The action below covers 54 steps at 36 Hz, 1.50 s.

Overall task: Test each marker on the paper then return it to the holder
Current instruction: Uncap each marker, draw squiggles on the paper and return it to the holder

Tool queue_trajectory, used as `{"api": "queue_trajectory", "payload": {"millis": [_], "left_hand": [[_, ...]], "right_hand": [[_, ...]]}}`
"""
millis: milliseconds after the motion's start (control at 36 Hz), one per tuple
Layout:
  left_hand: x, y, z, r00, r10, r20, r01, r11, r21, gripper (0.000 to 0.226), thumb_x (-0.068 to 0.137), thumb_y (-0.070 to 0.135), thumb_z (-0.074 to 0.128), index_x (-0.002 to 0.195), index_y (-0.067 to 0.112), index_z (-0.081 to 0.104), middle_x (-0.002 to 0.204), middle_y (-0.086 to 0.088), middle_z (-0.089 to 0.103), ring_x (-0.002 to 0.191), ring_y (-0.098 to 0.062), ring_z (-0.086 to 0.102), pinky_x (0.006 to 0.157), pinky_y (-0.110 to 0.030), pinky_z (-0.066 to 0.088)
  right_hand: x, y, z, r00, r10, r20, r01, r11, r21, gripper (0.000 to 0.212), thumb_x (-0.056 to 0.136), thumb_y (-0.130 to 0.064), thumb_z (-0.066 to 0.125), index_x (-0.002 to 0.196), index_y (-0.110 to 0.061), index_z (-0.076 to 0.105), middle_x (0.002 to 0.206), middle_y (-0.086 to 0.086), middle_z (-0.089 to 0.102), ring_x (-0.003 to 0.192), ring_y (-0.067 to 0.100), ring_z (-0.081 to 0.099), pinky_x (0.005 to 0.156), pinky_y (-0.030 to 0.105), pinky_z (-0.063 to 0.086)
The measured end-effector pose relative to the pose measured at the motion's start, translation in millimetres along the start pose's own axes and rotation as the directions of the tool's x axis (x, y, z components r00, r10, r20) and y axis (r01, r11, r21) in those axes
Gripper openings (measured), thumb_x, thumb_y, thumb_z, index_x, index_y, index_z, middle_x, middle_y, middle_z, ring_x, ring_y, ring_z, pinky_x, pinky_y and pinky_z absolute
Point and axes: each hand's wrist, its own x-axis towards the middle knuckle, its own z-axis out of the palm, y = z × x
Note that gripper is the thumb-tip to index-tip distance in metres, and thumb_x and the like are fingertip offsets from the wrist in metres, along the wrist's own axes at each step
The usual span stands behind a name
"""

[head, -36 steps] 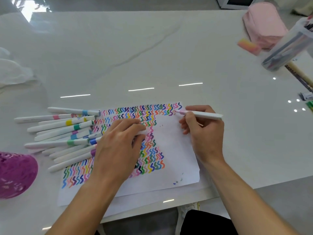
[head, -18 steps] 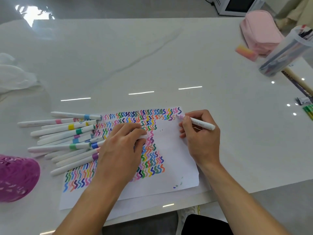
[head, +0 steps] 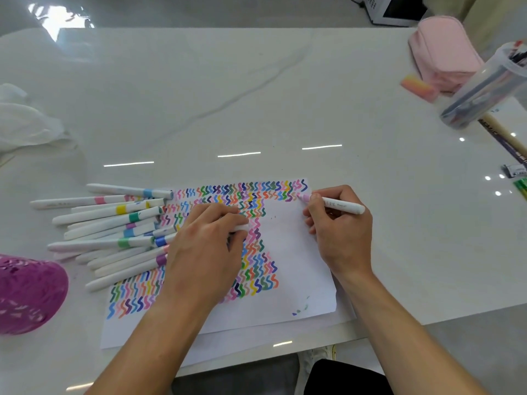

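Since a second ago the right hand (head: 340, 238) has tipped the white-barrelled marker with the pink tip (head: 342, 207) from nearly level to a slant, and its nib now sits on the white sheet of paper (head: 299, 252), just beside the last coloured squiggle in the upper right corner. Thumb and fingers are curled round the barrel in a writing pinch.

The left hand (head: 205, 252) lies on the middle of the sheet with its fingers curled, pinching a short white piece (head: 241, 228) (the cap, by the look of it).

I judge that this is the test stroke for the marker in hand. The nib is close to the paper's right edge, so a stroke swung too far would run off onto the glossy white marbled table (head: 256, 95) and stain it. If the left hand lifts, the sheet could slide under the stroke.

A loose heap of white markers with coloured bands (head: 114, 218) overlaps the sheet's left side, and a nudge could set them rolling. The magenta perforated holder (head: 28, 295) sits well apart at the left edge, so the return will be a long reach across that heap.
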Motion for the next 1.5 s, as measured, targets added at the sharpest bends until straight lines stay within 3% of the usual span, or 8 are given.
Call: {"api": "queue_trajectory", "payload": {"millis": [194,583,806,944,1083,1167,1306,1500], "left_hand": [[1.4,-0.6,1.4,1.000,-0.001,-0.010,0.001,1.000,0.006,0.016,0.087,0.021,0.075,0.103,0.022,0.080,0.108,0.010,0.072,0.110,-0.013,0.057,0.092,-0.021,0.040],[3.1,-0.8,0.7,1.000,-0.007,-0.006,0.007,1.000,0.007,0.016,0.088,0.023,0.074,0.103,0.023,0.080,0.107,0.011,0.071,0.110,-0.011,0.057,0.091,-0.021,0.040],[4.2,-0.8,0.5,1.000,-0.009,-0.001,0.009,1.000,-0.015,0.015,0.089,0.021,0.073,0.102,0.021,0.079,0.107,0.009,0.070,0.109,-0.012,0.055,0.092,-0.020,0.038],[3.5,-0.2,-1.0,1.000,-0.006,0.016,0.006,1.000,-0.027,0.016,0.091,0.023,0.070,0.105,0.021,0.077,0.111,0.010,0.067,0.112,-0.009,0.051,0.093,-0.015,0.032],[1.8,2.1,-3.9,1.000,-0.001,-0.001,0.001,1.000,-0.020,0.018,0.092,0.025,0.069,0.108,0.022,0.076,0.114,0.011,0.067,0.115,-0.006,0.050,0.095,-0.013,0.030],[1.0,5.5,-7.5,0.999,0.005,-0.032,-0.006,0.999,-0.037,0.017,0.092,0.024,0.069,0.108,0.022,0.075,0.113,0.011,0.065,0.115,-0.007,0.051,0.093,-0.014,0.031],[-1.6,13.5,-13.7,0.997,-0.017,-0.073,0.009,0.995,-0.099,0.016,0.094,0.028,0.068,0.108,0.023,0.074,0.109,0.013,0.066,0.107,-0.004,0.053,0.087,0.001,0.029],[-6.3,13.9,-18.6,0.980,-0.193,-0.041,0.173,0.939,-0.297,0.018,0.096,0.043,0.061,0.110,0.035,0.071,0.094,0.022,0.070,0.088,0.004,0.064,0.081,-0.025,0.054]], "right_hand": [[0.3,2.7,0.0,1.000,-0.007,-0.016,0.007,0.999,-0.050,0.014,0.091,-0.031,0.076,0.080,-0.028,0.067,0.072,0.000,0.073,0.067,0.025,0.071,0.057,0.045,0.059],[1.9,6.4,-0.8,0.999,0.014,-0.034,-0.017,0.996,-0.082,0.017,0.089,-0.028,0.077,0.076,-0.027,0.065,0.070,0.000,0.072,0.066,0.027,0.072,0.059,0.051,0.060],[0.3,2.5,-1.7,0.999,0.013,-0.030,-0.013,1.000,0.010,0.015,0.089,-0.030,0.073,0.083,-0.019,0.063,0.071,0.002,0.072,0.063,0.024,0.070,0.053,0.036,0.052],[-4.8,-3.5,-1.3,1.000,-0.025,0.008,0.025,0.998,0.051,0.020,0.089,-0.037,0.070,0.090,-0.018,0.064,0.079,0.002,0.073,0.069,0.024,0.071,0.058,0.042,0.057],[-10.1,-16.5,-0.1,0.997,-0.056,0.049,0.049,0.990,0.131,0.010,0.096,-0.022,0.068,0.096,-0.012,0.065,0.079,0.002,0.073,0.069,0.014,0.070,0.059,0.027,0.052],[-15.6,-26.8,3.1,0.992,-0.087,0.091,0.068,0.979,0.195,0.011,0.094,-0.019,0.067,0.096,-0.009,0.064,0.081,0.007,0.074,0.075,0.015,0.073,0.062,0.035,0.054],[-26.1,-36.1,7.6,0.988,-0.086,0.128,0.061,0.980,0.188,0.008,0.090,-0.022,0.071,0.095,-0.018,0.065,0.085,0.003,0.073,0.077,0.031,0.070,0.064,0.049,0.055],[-30.9,-52.0,12.3,0.975,0.042,0.219,-0.127,0.911,0.393,0.010,0.085,-0.018,0.074,0.094,-0.019,0.070,0.090,0.018,0.075,0.063,0.014,0.060,0.055,0.022,0.047]]}}
